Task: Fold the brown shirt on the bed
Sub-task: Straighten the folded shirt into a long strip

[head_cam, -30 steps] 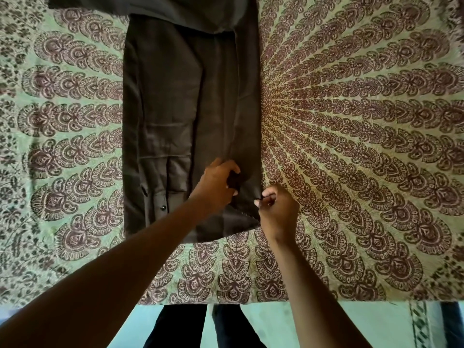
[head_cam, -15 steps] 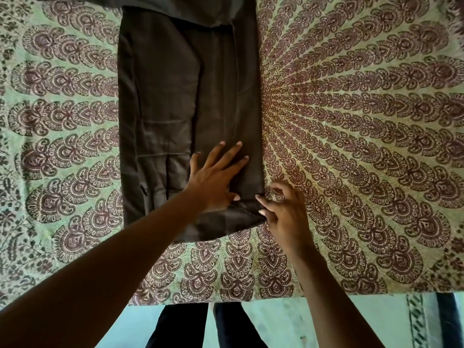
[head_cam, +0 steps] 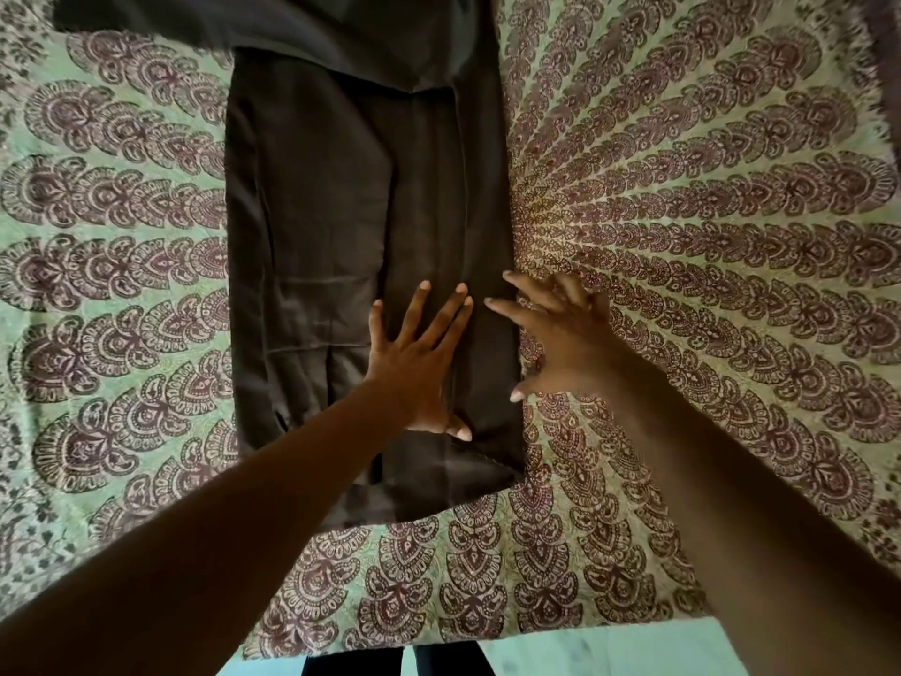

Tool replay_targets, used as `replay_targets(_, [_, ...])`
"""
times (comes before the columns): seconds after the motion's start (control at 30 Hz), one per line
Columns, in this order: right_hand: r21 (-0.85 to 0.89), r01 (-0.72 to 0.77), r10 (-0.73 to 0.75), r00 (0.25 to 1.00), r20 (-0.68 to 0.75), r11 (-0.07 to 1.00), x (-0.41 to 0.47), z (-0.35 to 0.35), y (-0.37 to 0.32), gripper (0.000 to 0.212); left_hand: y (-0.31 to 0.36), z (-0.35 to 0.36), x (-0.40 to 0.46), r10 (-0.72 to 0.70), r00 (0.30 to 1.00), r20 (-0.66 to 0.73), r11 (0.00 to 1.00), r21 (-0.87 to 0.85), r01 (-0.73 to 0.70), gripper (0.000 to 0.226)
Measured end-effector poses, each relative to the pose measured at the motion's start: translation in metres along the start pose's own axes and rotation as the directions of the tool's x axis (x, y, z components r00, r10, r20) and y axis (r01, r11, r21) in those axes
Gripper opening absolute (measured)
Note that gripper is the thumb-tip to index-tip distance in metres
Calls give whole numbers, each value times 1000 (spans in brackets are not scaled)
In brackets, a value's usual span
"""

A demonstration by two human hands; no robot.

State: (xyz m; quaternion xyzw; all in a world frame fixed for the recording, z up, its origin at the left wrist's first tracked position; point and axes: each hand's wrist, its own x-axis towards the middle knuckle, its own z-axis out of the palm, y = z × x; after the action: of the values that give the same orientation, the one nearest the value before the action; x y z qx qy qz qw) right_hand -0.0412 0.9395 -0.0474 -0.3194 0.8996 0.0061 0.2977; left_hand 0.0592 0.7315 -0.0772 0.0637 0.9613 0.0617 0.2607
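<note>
1. Head view: the brown shirt (head_cam: 341, 226) lies on the bed (head_cam: 707, 197), folded into a long narrow strip that runs away from the person, left of the middle of the frame.
2. At the far end, a broader part of the shirt spreads sideways across the top of the picture; its upper limit is cut off by the frame edge.
3. The near end of the strip stops short of the bed's front edge, with one corner of cloth sticking out toward the right.
4. The left hand (head_cam: 419, 363) lies flat on the shirt, palm down, fingers straight and fanned apart, thumb pointing back toward the near hem. It grips nothing; it only presses on the cloth.
5. The right hand (head_cam: 560, 339) sits at the shirt's right edge, fingers spread and extended. Its fingertips (head_cam: 492, 302) reach onto the dark cloth while the rest of the hand lies over the bedspread (head_cam: 122, 285); it pinches nothing.
6. The two hands are just beside each other, not touching.
7. The bedspread is pale green with rows of dark maroon paisley shapes that radiate from behind the shirt.
8. Below the bed's front edge a pale floor (head_cam: 609, 651) shows, along with the person's dark trouser legs (head_cam: 351, 663).
</note>
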Motion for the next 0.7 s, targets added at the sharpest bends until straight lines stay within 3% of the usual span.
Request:
replay_targets(0.17, [-39, 16, -15, 999, 29, 999, 26, -29, -3, 144, 1, -3, 1, -21, 1000, 13, 1000, 9, 21, 166])
replay_targets(0.33, [-5, -25, 25, 999, 25, 1000, -15, 11, -25, 155, 2, -7, 1, -15, 999, 40, 1000, 2, 15, 168])
replay_targets(0.57, [103, -49, 53, 998, -35, 993, -43, 38, -31, 139, 1, -7, -1, 24, 998, 55, 1000, -17, -23, 165])
replay_targets(0.7, [212, -11, 46, 986, -162, 977, -20, 13, -41, 106, -18, -23, -5, 21, 1000, -18, 979, -201, -24, 133])
